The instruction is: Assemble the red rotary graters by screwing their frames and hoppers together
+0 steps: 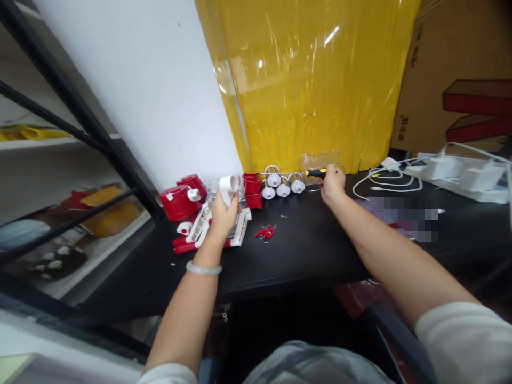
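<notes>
My left hand [223,213] is closed round a white ring-shaped plastic part [228,188], held just above a flat red-and-white plastic assembly [200,234] on the black table [312,250]. My right hand [332,186] grips a screwdriver with a yellow-and-black handle [316,173]; its metal shaft points left over three white-capped cylinders [283,188]. A small red piece [265,232] and loose screws lie between my hands.
Red round housings [180,201] and a red box part [253,192] sit at the table's back left. A yellow plastic sheet [312,80] hangs behind. White cables [392,181] and a power strip [460,173] lie right, below cardboard boxes [460,74]. A black rack [80,133] stands left.
</notes>
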Demonstrator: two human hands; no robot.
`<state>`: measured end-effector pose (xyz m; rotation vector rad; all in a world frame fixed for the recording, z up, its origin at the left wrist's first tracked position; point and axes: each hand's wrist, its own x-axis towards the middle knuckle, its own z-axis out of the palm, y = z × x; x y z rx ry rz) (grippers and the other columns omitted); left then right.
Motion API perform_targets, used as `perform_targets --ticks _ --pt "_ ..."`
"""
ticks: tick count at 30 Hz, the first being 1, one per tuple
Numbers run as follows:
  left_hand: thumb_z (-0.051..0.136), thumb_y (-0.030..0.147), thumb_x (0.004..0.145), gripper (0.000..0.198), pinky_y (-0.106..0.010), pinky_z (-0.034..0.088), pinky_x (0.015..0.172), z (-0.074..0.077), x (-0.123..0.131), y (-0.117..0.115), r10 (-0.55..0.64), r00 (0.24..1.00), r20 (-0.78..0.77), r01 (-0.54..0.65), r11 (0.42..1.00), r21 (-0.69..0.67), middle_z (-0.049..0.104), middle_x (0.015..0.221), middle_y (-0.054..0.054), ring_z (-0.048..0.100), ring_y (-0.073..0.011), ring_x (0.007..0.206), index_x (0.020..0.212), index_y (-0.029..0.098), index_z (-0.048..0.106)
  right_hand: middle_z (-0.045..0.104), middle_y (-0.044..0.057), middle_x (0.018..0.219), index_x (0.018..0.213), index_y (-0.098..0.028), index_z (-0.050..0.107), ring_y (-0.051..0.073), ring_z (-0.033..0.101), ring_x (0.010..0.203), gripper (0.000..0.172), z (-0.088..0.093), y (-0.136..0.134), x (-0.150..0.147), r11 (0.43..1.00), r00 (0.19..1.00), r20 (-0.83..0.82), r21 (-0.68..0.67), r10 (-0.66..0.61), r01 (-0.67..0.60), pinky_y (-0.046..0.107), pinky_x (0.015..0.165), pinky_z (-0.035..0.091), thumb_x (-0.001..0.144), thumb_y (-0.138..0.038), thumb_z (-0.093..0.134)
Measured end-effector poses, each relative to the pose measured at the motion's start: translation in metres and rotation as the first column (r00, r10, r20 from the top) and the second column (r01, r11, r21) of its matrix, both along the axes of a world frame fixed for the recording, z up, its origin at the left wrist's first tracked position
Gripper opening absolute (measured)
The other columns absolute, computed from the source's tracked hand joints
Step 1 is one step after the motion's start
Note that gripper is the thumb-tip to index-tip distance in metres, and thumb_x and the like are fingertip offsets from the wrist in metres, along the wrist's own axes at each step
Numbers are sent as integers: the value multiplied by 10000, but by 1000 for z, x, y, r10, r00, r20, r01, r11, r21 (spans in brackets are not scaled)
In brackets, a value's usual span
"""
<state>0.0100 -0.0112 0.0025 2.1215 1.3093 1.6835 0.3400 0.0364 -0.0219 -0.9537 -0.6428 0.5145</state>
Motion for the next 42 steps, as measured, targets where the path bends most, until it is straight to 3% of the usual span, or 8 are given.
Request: perform_targets --ticks 2,4,9,14,21,25,31,42 --pt "542 508 936 286 -312 548 596 2 -2 2 -113 982 154 112 994 13 583 570 35 619 -160 515 903 224 524 416 -82 599 786 -251 455 99 440 456 326 6 -5 -13 998 997 -80 66 -4 10 219 441 383 882 -546 554" --pt "521 560 933 346 -325 574 634 4 -2 2 -202 956 213 199 979 35 587 592 20 640 -163 566 822 233 494 401 -81 600 777 -256 434 99 431 449 360 11 -14 -27 990 994 -97 140 41 -27 223 428 379 875 -574 571" --pt "618 671 820 454 -392 612 770 6 1 -3 -341 924 170 342 939 24 619 691 -8 673 -187 701 772 239 486 414 -68 632 759 -251 431 91 428 464 372 14 -39 -60 962 992 -17 246 128 -120 225 413 368 859 -563 608" --pt "593 601 868 385 -431 606 847 5 5 -5 -371 916 150 377 926 -14 632 716 -28 688 -207 773 761 245 492 456 -52 682 817 -244 482 100 474 511 359 10 -48 -70 967 996 30 240 84 -89 234 436 401 855 -580 603" --pt "592 551 900 317 -403 614 788 2 8 -3 -432 875 221 436 899 30 620 679 5 688 -188 716 907 248 499 438 -54 686 805 -244 467 88 442 497 353 12 -48 -71 964 993 1 242 116 -113 227 428 376 858 -567 598" --pt "580 554 915 341 -388 610 777 -3 4 4 -355 914 198 360 933 9 573 674 9 631 -156 658 818 240 489 443 -57 688 802 -243 462 82 443 494 366 12 -48 -71 966 993 -8 236 115 -110 229 437 398 855 -578 600" --pt "531 618 904 410 -358 578 811 -5 -1 8 -243 961 133 236 969 67 583 723 -17 623 -161 725 766 237 471 442 -58 679 802 -241 472 81 445 483 384 13 -49 -72 966 995 -2 240 104 -101 229 428 410 851 -593 617" --pt "666 629 808 431 -335 565 776 -1 3 2 -210 936 283 172 973 153 577 800 -2 624 -156 743 869 234 504 482 -41 738 835 -238 499 93 507 551 336 12 -52 -69 963 997 62 264 35 -50 231 485 456 884 -555 599"
